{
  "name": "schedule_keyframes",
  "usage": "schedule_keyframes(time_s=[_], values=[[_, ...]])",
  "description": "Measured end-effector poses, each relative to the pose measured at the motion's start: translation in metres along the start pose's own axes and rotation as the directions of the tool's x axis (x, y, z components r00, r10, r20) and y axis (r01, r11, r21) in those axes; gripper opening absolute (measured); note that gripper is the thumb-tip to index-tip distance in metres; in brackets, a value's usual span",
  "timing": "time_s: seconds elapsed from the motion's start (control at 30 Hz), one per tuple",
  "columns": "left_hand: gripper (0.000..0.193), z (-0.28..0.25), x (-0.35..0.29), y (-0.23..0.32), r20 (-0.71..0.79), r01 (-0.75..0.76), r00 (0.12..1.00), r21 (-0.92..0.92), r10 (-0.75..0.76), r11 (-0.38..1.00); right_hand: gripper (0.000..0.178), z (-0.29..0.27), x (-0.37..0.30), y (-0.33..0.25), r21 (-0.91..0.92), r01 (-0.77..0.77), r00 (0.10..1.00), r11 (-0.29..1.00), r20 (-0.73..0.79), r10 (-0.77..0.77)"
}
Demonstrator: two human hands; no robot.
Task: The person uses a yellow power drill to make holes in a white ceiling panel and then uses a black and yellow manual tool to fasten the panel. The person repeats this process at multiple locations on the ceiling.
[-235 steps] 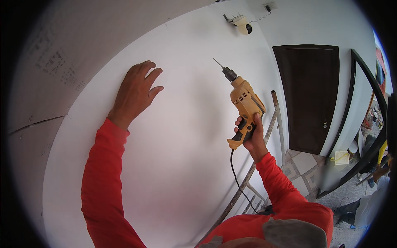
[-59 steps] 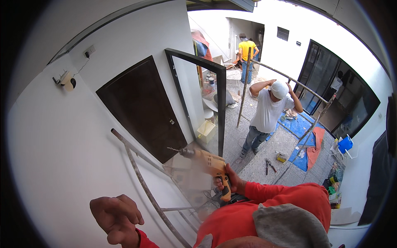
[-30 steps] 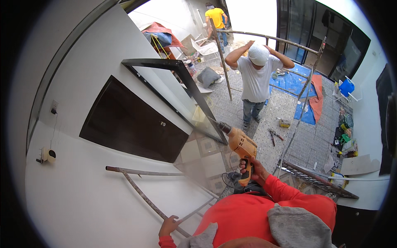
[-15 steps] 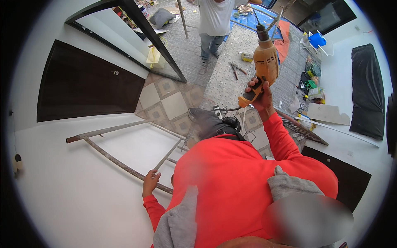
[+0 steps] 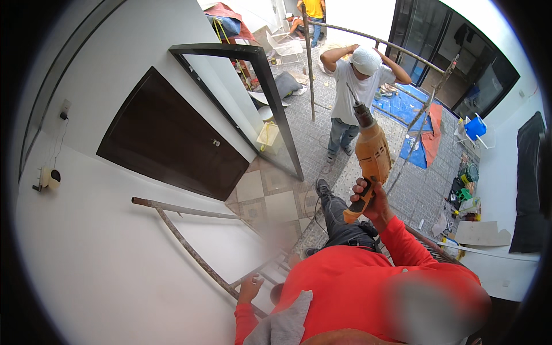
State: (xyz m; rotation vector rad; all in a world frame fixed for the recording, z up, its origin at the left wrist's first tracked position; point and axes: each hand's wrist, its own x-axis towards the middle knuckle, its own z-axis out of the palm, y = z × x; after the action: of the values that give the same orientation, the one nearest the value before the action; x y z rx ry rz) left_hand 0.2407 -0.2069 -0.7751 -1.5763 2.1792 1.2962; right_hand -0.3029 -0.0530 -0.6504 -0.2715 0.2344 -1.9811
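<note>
- The left hand (image 5: 250, 287) lies low, between 6 and 7 o'clock, at a rung of a worn metal pipe frame (image 5: 148, 202); how far the fingers close round it I cannot tell.
- The right hand (image 5: 375, 201), just below 3 o'clock, is clamped round the handle of the drill (image 5: 375, 150).
- The drill sits near 3 o'clock, held in the air with its bit toward 11. Its body is yellow-orange with dark vent slots, the grip partly black, the chuck dark, the bit long and thin.
- A smooth white wall (image 5: 103, 247) fills the space from 7 to 9 o'clock, behind the frame.
- Beige and brown patterned tiles (image 5: 250, 187) show near the middle, giving way to grey paving (image 5: 310, 135) toward 1 o'clock.
- At 10 o'clock is a dark brown door (image 5: 167, 138) with a round knob; right of it stands a black-framed panel (image 5: 282, 118).
- Between 1 and 2 o'clock a co-worker (image 5: 351, 95) in a white shirt has both hands at the head.
- Beyond, toward 2 o'clock, lie blue sheets (image 5: 411, 106); farther back are dark-framed glass doors (image 5: 422, 37).
</note>
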Motion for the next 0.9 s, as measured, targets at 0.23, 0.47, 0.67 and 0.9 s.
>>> schedule_keyframes(time_s=[0.23, 0.47, 0.67, 0.9], values=[[0.045, -0.005, 0.033, 0.093, -0.376, -0.160, 0.921, -0.132, 0.100, 0.978, 0.056, -0.007, 0.111, -0.013, 0.064, -0.132, 0.967, 0.989, 0.227, 0.114], [0.036, -0.126, 0.163, 0.402, -0.594, -0.562, 0.635, 0.084, 0.495, 0.823, 0.063, -0.039, 0.275, -0.076, 0.027, -0.241, 0.879, 0.970, 0.429, 0.207], [0.065, -0.207, 0.300, 0.661, -0.603, -0.524, 0.257, 0.570, 0.755, 0.633, 0.065, -0.067, 0.394, -0.138, 0.050, -0.265, 0.850, 0.963, 0.483, 0.209], [0.092, -0.219, 0.435, 0.748, -0.709, -0.298, 0.546, 0.334, 0.447, 0.894, 0.074, -0.079, 0.464, -0.206, 0.017, -0.318, 0.834, 0.948, 0.481, 0.272]])
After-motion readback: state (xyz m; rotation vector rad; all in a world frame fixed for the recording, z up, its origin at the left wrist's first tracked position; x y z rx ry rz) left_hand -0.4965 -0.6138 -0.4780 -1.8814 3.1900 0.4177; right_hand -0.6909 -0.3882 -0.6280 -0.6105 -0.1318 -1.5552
